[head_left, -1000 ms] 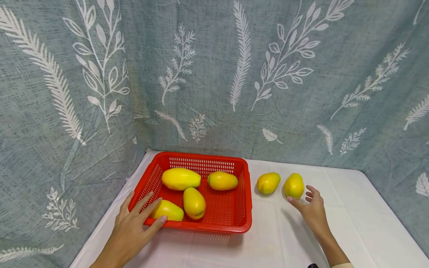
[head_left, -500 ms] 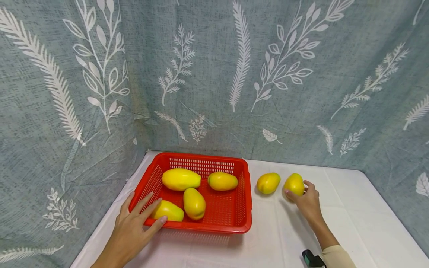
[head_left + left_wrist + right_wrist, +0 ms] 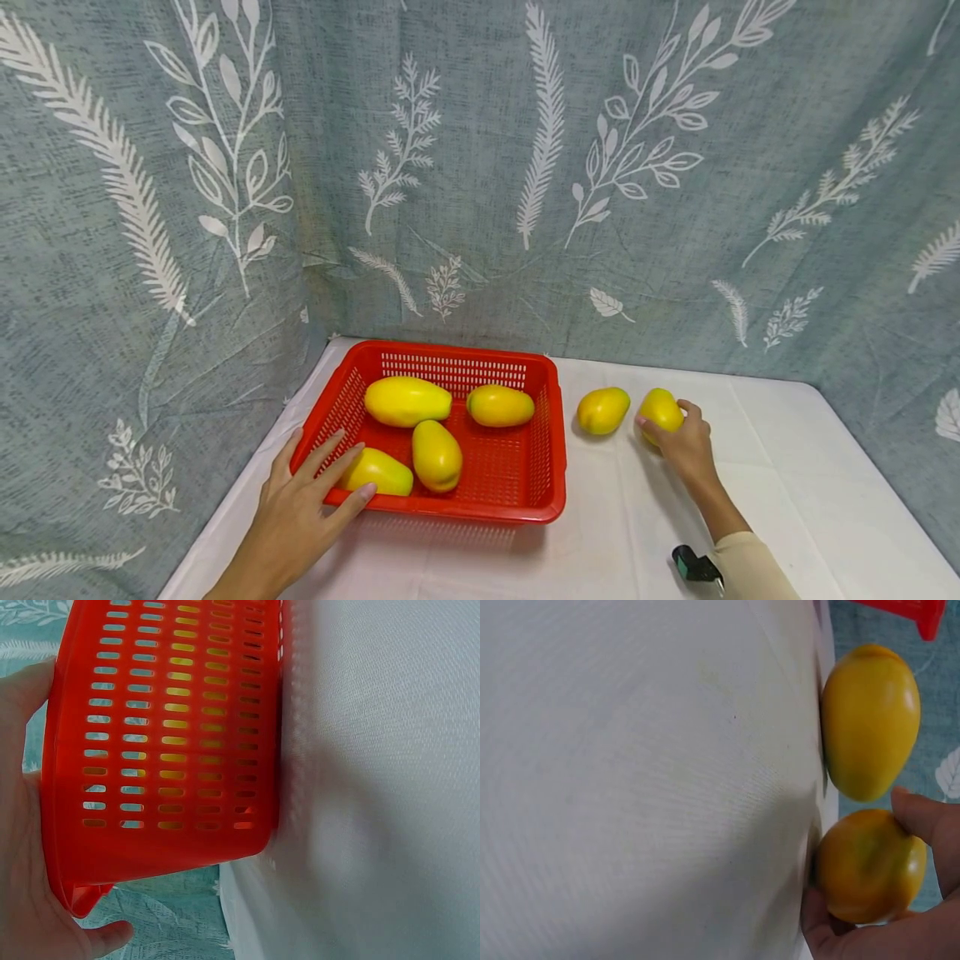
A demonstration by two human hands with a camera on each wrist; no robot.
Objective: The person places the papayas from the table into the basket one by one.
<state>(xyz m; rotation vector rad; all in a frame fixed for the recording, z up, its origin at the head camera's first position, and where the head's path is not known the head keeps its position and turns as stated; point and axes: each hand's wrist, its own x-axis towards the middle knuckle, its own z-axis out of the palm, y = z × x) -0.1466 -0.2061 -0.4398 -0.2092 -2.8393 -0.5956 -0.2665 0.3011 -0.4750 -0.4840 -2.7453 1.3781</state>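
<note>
My right hand (image 3: 688, 446) grips a yellow mango (image 3: 660, 407) on the white table, thumb on its left and fingers on its right. In the right wrist view, this mango (image 3: 870, 866) sits low against the cloth. A second mango (image 3: 602, 411) lies just left of it, apart from the hand. My left hand (image 3: 296, 508) rests on the near left corner of a red plastic basket (image 3: 450, 507), with fingers spread over the rim. Several yellow fruits lie inside, including a long one (image 3: 407, 402) and one (image 3: 378, 472) beside my left fingertips.
White cloth (image 3: 592, 542) covers the table. A patterned blue-green curtain (image 3: 480, 208) hangs behind and along the sides. By the right sleeve (image 3: 753, 567) sits a small black device (image 3: 693, 565). The basket's slotted side wall (image 3: 172, 735) fills much of the left wrist view.
The right hand has moved left and forward and closed its fingers round the right-hand mango. The left hand and basket have stayed in place.
</note>
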